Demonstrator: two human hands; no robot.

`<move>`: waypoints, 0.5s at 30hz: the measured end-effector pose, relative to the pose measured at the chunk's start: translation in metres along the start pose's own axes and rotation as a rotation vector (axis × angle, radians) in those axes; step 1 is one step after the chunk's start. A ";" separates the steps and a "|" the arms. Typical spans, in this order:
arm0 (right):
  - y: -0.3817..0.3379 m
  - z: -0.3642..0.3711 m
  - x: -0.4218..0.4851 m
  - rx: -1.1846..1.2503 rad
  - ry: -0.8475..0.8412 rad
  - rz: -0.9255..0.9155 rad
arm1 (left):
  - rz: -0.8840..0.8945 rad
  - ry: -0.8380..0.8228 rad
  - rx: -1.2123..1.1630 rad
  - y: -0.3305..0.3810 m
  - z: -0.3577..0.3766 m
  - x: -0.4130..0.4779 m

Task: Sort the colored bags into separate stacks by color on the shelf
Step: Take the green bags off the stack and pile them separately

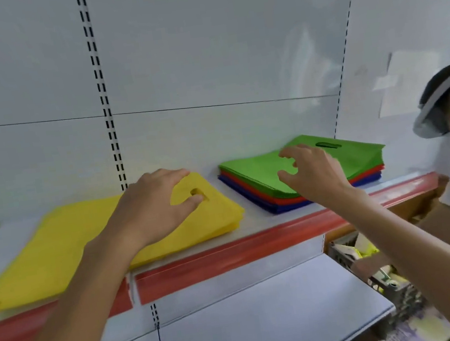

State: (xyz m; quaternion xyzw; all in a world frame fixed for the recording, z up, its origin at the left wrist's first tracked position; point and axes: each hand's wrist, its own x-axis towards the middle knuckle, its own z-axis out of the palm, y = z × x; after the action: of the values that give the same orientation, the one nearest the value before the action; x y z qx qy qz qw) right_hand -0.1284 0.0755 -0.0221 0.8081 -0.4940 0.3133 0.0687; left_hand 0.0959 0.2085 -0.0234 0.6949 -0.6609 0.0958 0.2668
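Beneath the green bags (259, 172), red bags (370, 170) and blue bags (281, 208) show only edges.

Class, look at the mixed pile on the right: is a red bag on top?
No, a green bag lies on top, with red bags under it and blue bags at the bottom.
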 end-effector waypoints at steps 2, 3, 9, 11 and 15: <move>0.014 0.006 0.003 0.027 0.003 0.018 | 0.025 -0.004 0.018 0.013 0.009 0.010; 0.022 0.009 0.002 0.035 -0.001 0.032 | 0.037 -0.012 0.026 0.018 0.013 0.015; 0.084 -0.002 0.020 -0.022 -0.001 0.081 | 0.090 -0.058 0.029 0.063 0.055 0.051; 0.099 -0.003 0.027 -0.027 -0.012 0.082 | 0.093 -0.069 0.056 0.073 0.066 0.059; 0.134 -0.002 0.049 -0.040 -0.006 0.040 | 0.041 -0.081 0.117 0.091 0.088 0.077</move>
State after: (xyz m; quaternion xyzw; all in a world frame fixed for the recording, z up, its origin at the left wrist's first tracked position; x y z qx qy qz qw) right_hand -0.2268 -0.0284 -0.0185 0.7976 -0.5163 0.3022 0.0772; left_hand -0.0031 0.0993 -0.0373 0.6988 -0.6786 0.1115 0.1970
